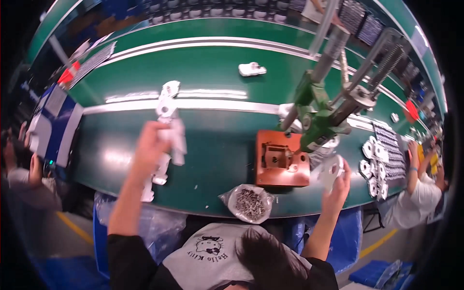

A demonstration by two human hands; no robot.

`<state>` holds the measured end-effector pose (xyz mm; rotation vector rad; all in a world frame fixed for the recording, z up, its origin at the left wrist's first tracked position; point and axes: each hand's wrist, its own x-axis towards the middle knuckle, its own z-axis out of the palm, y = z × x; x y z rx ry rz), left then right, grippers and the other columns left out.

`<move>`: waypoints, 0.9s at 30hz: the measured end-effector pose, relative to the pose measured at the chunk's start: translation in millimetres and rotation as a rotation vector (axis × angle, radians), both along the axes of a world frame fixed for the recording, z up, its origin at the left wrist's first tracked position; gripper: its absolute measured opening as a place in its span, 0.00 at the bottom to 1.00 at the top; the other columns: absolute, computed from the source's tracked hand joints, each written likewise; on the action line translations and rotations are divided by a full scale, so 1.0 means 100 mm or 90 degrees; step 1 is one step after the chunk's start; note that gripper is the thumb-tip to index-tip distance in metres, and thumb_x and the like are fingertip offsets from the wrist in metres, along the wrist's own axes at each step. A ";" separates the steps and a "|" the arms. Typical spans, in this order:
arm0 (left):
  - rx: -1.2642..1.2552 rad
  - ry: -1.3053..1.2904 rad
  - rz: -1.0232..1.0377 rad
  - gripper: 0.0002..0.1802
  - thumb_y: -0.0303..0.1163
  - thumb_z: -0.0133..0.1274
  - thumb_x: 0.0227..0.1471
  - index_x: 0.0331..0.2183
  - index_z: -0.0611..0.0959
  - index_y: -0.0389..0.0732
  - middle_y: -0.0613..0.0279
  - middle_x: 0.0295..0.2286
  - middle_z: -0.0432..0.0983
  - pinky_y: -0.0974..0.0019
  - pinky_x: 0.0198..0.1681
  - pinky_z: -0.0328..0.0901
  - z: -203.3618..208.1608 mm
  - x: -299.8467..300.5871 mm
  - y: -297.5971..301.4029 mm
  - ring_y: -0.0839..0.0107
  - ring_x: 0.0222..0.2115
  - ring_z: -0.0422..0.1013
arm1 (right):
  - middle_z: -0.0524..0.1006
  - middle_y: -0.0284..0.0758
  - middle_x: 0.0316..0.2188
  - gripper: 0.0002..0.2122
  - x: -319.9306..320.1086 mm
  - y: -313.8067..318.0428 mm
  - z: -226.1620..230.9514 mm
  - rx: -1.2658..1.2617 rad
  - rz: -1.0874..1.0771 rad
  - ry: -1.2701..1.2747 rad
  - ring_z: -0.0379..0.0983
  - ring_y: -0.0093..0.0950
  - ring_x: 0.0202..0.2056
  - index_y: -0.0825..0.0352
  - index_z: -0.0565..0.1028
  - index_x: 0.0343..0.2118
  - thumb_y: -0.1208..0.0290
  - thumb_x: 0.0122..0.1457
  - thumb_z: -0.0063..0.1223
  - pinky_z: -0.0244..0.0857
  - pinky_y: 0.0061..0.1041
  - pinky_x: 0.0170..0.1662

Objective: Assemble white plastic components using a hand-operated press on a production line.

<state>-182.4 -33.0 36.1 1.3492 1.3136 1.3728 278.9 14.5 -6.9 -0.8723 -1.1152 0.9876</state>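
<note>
In my left hand (153,140), smeared by motion, is a blurred white plastic part (178,142) that hangs past the fingertips. Just beyond it, white plastic pieces (166,107) lie along the metal strip of the green table; more white parts (161,174) sit beneath my left forearm. My right hand (341,182) grips a white plastic housing (331,172) with a round hole, held up to the right of an orange fixture block (268,179). The block's recess appears to hold no white part. A green lever press (309,106) stands over the block.
A plastic-lined bowl of small screws (250,204) is at the near table edge. A white part (252,69) lies on the far green belt (208,67). White parts (374,164) cluster at the right beside a dark tray (390,152). Blue bins (350,241) stand below; co-workers sit either side.
</note>
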 end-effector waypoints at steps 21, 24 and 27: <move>0.055 0.117 -0.085 0.30 0.35 0.64 0.41 0.46 0.69 0.40 0.46 0.52 0.64 0.59 0.56 0.57 -0.32 1.66 -0.26 0.58 0.53 0.64 | 0.63 0.33 0.42 0.33 -1.12 -0.30 -0.07 -0.058 0.313 -0.045 0.63 0.26 0.47 0.66 0.60 0.49 0.77 0.40 0.67 0.61 0.28 0.51; 0.051 0.179 -0.166 0.26 0.37 0.60 0.45 0.43 0.69 0.39 0.50 0.41 0.73 0.62 0.37 0.69 -0.22 1.85 -0.17 0.54 0.37 0.74 | 0.64 0.33 0.41 0.30 -1.10 -0.24 -0.08 -0.120 0.290 0.046 0.64 0.26 0.46 0.67 0.60 0.49 0.75 0.43 0.65 0.62 0.27 0.49; 0.079 0.241 -0.193 0.20 0.32 0.58 0.45 0.40 0.72 0.39 0.51 0.36 0.74 0.59 0.36 0.69 -0.24 1.92 -0.03 0.52 0.34 0.73 | 0.66 0.34 0.44 0.23 -0.94 -0.16 -0.11 -0.087 0.310 0.030 0.66 0.25 0.45 0.69 0.62 0.50 0.68 0.54 0.56 0.60 0.25 0.49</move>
